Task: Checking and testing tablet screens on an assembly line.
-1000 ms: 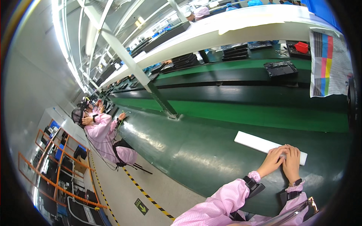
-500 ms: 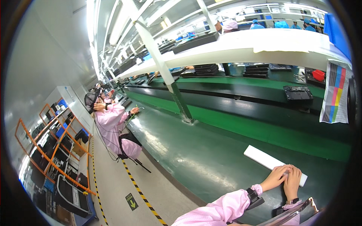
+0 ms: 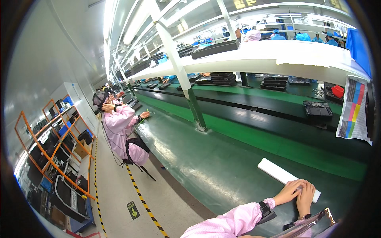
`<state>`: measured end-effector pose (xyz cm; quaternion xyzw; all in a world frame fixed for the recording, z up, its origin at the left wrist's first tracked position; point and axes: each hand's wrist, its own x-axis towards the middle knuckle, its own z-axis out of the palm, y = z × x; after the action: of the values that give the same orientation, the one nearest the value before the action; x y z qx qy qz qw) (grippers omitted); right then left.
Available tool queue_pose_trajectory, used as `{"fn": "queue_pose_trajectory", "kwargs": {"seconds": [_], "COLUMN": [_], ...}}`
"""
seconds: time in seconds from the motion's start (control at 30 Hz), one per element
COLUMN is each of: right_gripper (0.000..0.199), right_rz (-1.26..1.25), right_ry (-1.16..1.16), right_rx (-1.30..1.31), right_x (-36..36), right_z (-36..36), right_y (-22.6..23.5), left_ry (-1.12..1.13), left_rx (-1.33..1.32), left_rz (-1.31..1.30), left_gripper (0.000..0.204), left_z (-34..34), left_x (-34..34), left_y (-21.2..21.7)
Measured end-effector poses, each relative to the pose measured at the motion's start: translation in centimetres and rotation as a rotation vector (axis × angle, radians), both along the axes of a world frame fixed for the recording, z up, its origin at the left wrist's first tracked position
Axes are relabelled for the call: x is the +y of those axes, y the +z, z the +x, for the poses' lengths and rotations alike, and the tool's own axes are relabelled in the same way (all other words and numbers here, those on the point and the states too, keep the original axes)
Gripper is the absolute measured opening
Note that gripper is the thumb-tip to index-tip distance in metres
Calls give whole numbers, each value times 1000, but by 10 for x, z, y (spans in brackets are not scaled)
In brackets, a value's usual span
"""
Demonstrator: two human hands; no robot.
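Observation:
On the green workbench lies a long white bar-shaped block (image 3: 276,171), set at a slant. My left hand (image 3: 288,191) and my right hand (image 3: 306,197) meet over its near right end, thumbs and fingertips drawn together. Both hands are closed, fingers curved inward and touching each other. What they hold between them, if anything, is hidden by the fingers. Pink sleeves cover my forearms, and a dark band with a box (image 3: 266,211) sits on my left wrist.
Beyond the green workbench (image 3: 222,158) runs a dark conveyor belt (image 3: 262,115) carrying a black tray-like part (image 3: 317,108). A post (image 3: 193,105) rises from the bench. A colour-striped bag (image 3: 354,107) hangs at right. A pink-clad co-worker (image 3: 121,127) sits at left.
The view has tilted slightly, so the background sits lower in the picture. My hands stay together over the white block's near right end, with little visible movement.

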<state>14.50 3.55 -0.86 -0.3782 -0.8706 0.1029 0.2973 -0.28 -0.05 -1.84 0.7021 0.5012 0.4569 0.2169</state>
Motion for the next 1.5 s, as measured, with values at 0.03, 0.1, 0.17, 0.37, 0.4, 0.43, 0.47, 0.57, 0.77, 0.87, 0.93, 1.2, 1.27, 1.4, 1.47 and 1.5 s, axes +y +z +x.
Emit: {"fn": "queue_pose_trajectory", "kwargs": {"seconds": [0.03, 0.1, 0.17, 0.37, 0.4, 0.43, 0.47, 0.57, 0.77, 0.87, 0.93, 1.2, 1.27, 1.4, 1.47, 1.5], "right_gripper": [35, 36, 34, 34, 34, 34, 34, 35, 36, 37, 37, 40, 42, 43, 43, 43], "right_rz": [12, 24, 45, 43, 14, 16, 41, 40, 40, 54, 34, 54, 62, 38, 61, 71], "right_ry": [-1, -4, 34, 26, 0, 5, 29, 25, 19, 12, -10, -15, -3, -33, -4, -7], "right_rx": [6, 12, 2, 8, -3, -4, 0, 4, 12, -2, -11, -21, -12, -22, -10, -3], "right_x": [-1, -1, 0, -2, -2, -1, -2, -1, -1, -1, -1, -1, -1, -2, -3, -3], "right_z": [0, -1, -1, -1, -1, -1, -2, -2, -3, -2, -2, -2, -3, -3, -2, -3], "right_y": [0, 1, 2, 4, 4, 5, 5, 5, 4, 3, 3, 3, 4, 7, 8, 8], "left_ry": [-4, -10, 32, 43, -5, -7, 35, 48, 53, 52, 0, -8, 29, -31, 40, 35], "left_rx": [3, 5, -49, -48, -8, -5, -45, -30, -38, -43, -4, 1, -35, 8, -35, -40], "left_rz": [-6, -13, 46, 49, -6, -11, 47, 50, 72, 63, -3, -16, 36, -27, 53, 42], "left_gripper": [30, 30, 30, 31, 31, 31, 30, 30, 30, 30, 30, 29, 29, 30, 31, 32], "left_z": [-1, -1, -1, 0, 0, -1, -1, -1, -1, -1, -1, -2, -2, -3, -3, -3], "left_x": [0, 0, 0, 1, 1, 1, 0, 1, 0, 0, 0, 0, 0, 1, 1, 2], "left_y": [0, 0, 0, -1, -1, -1, -1, -1, -1, 0, 0, 1, 1, -1, -2, -3]}}
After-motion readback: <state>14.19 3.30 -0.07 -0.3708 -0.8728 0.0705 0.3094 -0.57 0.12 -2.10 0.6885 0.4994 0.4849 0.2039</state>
